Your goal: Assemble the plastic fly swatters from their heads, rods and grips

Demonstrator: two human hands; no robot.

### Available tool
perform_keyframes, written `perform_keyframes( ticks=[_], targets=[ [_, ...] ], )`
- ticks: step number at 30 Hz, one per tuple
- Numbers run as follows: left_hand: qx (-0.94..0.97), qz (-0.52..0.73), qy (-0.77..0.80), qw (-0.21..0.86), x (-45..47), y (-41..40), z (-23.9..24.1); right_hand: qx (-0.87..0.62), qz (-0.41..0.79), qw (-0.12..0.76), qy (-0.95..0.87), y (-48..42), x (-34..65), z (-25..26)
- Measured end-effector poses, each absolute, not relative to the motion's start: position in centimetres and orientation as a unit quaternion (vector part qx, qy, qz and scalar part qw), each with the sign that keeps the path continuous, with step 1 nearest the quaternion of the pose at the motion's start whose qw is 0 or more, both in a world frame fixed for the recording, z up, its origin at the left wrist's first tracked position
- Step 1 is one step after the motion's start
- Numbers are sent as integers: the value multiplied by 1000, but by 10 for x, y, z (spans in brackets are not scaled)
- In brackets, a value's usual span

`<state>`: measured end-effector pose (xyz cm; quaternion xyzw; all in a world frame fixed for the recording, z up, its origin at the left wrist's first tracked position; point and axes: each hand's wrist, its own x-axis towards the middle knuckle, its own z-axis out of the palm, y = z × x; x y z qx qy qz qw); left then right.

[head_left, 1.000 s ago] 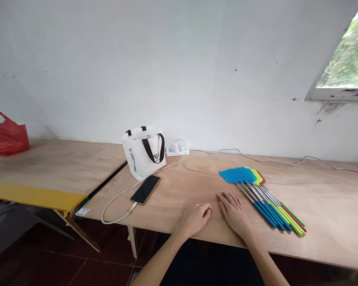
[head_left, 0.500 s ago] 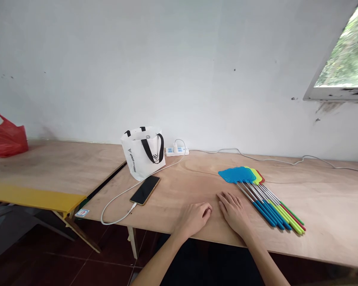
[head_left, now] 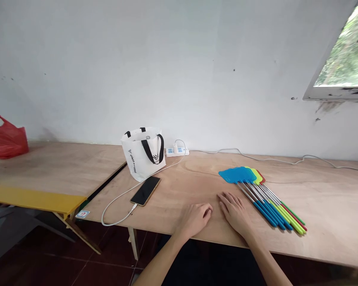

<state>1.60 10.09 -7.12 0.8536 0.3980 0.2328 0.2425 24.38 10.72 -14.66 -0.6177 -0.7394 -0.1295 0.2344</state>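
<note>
My left hand (head_left: 196,217) rests on the wooden table near its front edge, fingers curled in loosely, with nothing visible in them. Beside it, a small gap away, my right hand (head_left: 233,210) lies palm down with its fingers stretched out, holding nothing. Just right of that hand is a fanned pile of several fly swatters (head_left: 258,197). Their heads are blue, yellow-green and red, overlapping towards the wall. Metal shafts lead to blue, yellow-green, red and green handles that point to the front right. Neither hand touches them.
Left of my hands, a phone (head_left: 145,191) lies plugged into a white cable. Behind it stands a white tote bag (head_left: 143,157) with black handles. A power strip (head_left: 177,151) sits against the wall. A red plastic bag (head_left: 7,139) rests on the adjoining table (head_left: 65,163).
</note>
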Motion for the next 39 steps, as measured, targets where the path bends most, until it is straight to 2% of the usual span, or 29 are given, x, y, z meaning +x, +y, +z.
perform_keyframes(
  ticks=[6, 12, 21, 39],
  targets=[
    [852, 231, 401, 245, 16, 101, -71, -698, -176, 212, -661, 104, 291, -128],
    [850, 237, 396, 255, 16, 102, -73, -814, -160, 125, -544, 90, 337, -118],
    [852, 235, 395, 252, 16, 101, -73, -817, -143, 87, -552, 93, 316, -110],
    [853, 230, 397, 250, 16, 102, -74, -816, -143, 92, -552, 97, 313, -117]
  ],
)
